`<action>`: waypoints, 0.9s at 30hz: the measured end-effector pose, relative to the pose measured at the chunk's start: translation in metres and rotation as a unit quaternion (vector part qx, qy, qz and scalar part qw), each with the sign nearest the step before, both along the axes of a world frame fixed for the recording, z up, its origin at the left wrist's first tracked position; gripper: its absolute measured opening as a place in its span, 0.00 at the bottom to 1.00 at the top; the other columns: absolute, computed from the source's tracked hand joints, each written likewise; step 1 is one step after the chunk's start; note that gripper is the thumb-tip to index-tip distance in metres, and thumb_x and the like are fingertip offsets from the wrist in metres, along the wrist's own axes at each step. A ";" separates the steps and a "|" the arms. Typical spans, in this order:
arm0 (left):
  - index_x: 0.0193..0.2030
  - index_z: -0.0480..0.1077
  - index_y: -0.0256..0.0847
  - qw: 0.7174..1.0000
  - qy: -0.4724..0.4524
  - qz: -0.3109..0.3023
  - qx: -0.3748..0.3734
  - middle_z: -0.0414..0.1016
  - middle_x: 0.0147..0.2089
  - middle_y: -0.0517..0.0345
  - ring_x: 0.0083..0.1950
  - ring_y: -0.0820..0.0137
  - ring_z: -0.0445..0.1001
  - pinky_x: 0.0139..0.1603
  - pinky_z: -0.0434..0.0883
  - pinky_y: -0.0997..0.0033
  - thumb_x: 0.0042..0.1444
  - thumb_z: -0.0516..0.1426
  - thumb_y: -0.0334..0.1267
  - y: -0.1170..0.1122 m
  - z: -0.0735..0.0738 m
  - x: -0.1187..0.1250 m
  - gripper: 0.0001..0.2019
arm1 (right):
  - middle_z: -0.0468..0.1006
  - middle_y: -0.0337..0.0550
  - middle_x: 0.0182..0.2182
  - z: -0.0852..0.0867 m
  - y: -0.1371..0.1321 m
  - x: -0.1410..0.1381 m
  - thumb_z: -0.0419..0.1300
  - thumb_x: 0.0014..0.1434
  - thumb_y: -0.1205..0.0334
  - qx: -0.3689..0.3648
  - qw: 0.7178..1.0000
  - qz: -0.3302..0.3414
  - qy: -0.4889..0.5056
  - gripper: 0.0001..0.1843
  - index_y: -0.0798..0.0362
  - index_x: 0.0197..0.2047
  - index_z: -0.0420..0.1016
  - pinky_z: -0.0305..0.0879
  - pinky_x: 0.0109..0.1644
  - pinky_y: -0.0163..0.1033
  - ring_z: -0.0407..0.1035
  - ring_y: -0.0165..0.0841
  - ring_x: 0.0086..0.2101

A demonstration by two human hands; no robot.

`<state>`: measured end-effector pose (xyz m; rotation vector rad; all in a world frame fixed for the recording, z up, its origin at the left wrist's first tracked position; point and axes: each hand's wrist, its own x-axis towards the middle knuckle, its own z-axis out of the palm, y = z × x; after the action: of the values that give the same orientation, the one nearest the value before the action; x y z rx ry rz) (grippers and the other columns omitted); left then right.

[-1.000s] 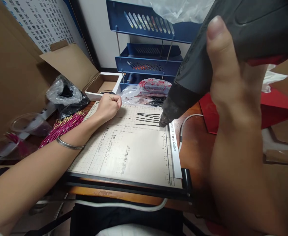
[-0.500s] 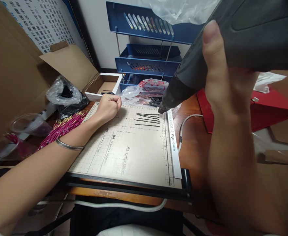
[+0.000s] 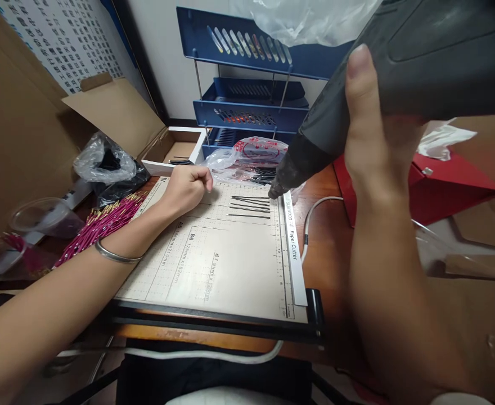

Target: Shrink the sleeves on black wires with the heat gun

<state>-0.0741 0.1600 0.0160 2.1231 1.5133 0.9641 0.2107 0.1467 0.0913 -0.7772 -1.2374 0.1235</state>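
Note:
My right hand [image 3: 368, 112] grips a dark grey heat gun [image 3: 332, 124], thumb along its side. The gun's narrow nozzle points down and left, its tip at the right ends of several thin black strips [image 3: 250, 207]. These lie side by side on the cream gridded board of a paper cutter [image 3: 247, 264]. I cannot tell whether the nozzle touches them. My left hand [image 3: 187, 188] rests as a fist on the board's far left part, left of the strips, with nothing visible in it. A metal bangle circles that wrist.
Magenta wires with gold ends [image 3: 99, 225] lie left of the board, near clear plastic cups [image 3: 47, 216]. Behind are an open carton [image 3: 180, 143], a plastic bag [image 3: 260, 151] with black strips and a blue rack [image 3: 247, 115]. A red box [image 3: 454, 185] and white cable [image 3: 310, 219] are rightward.
The whole view has shifted slightly. Both hands, the heat gun and the black strips keep nearly the same places relative to each other.

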 end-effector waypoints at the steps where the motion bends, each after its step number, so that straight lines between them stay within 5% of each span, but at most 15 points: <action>1: 0.30 0.79 0.40 0.999 0.036 -0.013 0.002 0.83 0.33 0.53 0.39 0.64 0.79 0.47 0.73 0.64 0.47 0.50 0.31 -0.004 0.001 0.002 0.15 | 0.83 0.39 0.62 -0.001 0.002 0.002 0.75 0.62 0.49 0.016 1.000 0.005 0.011 0.26 0.50 0.58 0.81 0.60 0.83 0.43 0.71 0.38 0.70; 3: 0.54 0.83 0.38 0.991 0.125 -0.057 -0.004 0.86 0.57 0.46 0.60 0.54 0.80 0.64 0.73 0.52 0.58 0.50 0.36 -0.016 0.006 0.011 0.24 | 0.84 0.40 0.61 -0.001 0.005 0.005 0.76 0.59 0.50 0.008 1.000 0.003 0.009 0.26 0.52 0.57 0.82 0.62 0.82 0.46 0.73 0.38 0.69; 5: 0.75 0.70 0.37 0.968 0.225 -0.106 -0.021 0.71 0.76 0.42 0.78 0.47 0.66 0.78 0.61 0.40 0.69 0.49 0.49 -0.033 0.010 0.022 0.32 | 0.85 0.38 0.58 0.000 0.005 0.008 0.75 0.61 0.51 -0.015 1.000 0.006 0.002 0.22 0.51 0.55 0.83 0.62 0.82 0.46 0.71 0.37 0.70; 7: 0.83 0.55 0.36 0.947 0.286 -0.143 -0.040 0.54 0.85 0.41 0.86 0.47 0.50 0.85 0.42 0.36 0.73 0.46 0.61 -0.051 0.011 0.033 0.41 | 0.85 0.37 0.57 0.002 0.004 0.011 0.74 0.62 0.51 -0.011 1.000 0.017 0.001 0.20 0.51 0.54 0.84 0.60 0.82 0.45 0.70 0.37 0.71; 9: 0.86 0.46 0.36 0.932 0.316 -0.168 -0.061 0.43 0.87 0.44 0.89 0.50 0.39 0.86 0.30 0.38 0.73 0.43 0.68 -0.064 0.008 0.041 0.47 | 0.85 0.37 0.57 0.004 0.002 0.013 0.73 0.62 0.51 0.005 0.999 0.028 -0.015 0.21 0.52 0.55 0.84 0.59 0.83 0.46 0.68 0.38 0.72; 12: 0.86 0.46 0.41 0.924 0.326 -0.184 -0.074 0.45 0.87 0.48 0.89 0.52 0.37 0.85 0.25 0.41 0.72 0.38 0.73 -0.076 -0.001 0.043 0.48 | 0.85 0.37 0.59 0.008 -0.003 0.015 0.72 0.64 0.49 0.001 0.998 0.041 -0.040 0.23 0.51 0.57 0.84 0.58 0.83 0.46 0.68 0.40 0.72; 18: 0.86 0.49 0.43 0.927 0.325 -0.181 -0.057 0.48 0.86 0.50 0.89 0.53 0.38 0.85 0.23 0.43 0.74 0.37 0.72 -0.087 -0.011 0.036 0.46 | 0.85 0.30 0.58 0.019 -0.019 0.008 0.72 0.65 0.54 -0.028 0.999 0.035 -0.026 0.14 0.44 0.53 0.84 0.64 0.79 0.39 0.76 0.36 0.66; 23: 0.86 0.47 0.41 0.929 0.319 -0.173 -0.069 0.45 0.87 0.50 0.89 0.54 0.38 0.85 0.22 0.43 0.74 0.36 0.72 -0.088 -0.009 0.042 0.47 | 0.86 0.38 0.58 0.014 -0.014 0.009 0.71 0.65 0.51 -0.007 0.998 0.017 -0.067 0.21 0.55 0.56 0.84 0.59 0.81 0.40 0.68 0.36 0.72; 27: 0.87 0.44 0.37 0.933 0.320 -0.145 -0.076 0.40 0.87 0.47 0.89 0.54 0.36 0.85 0.22 0.44 0.73 0.35 0.72 -0.084 -0.006 0.049 0.49 | 0.85 0.40 0.60 0.006 -0.004 0.017 0.70 0.66 0.45 0.014 0.996 -0.010 -0.088 0.25 0.53 0.58 0.83 0.64 0.79 0.46 0.73 0.39 0.68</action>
<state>-0.0246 0.0756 0.0097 2.5791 1.3995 0.0325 0.2279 0.1429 0.0975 -0.7900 -1.3946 0.0213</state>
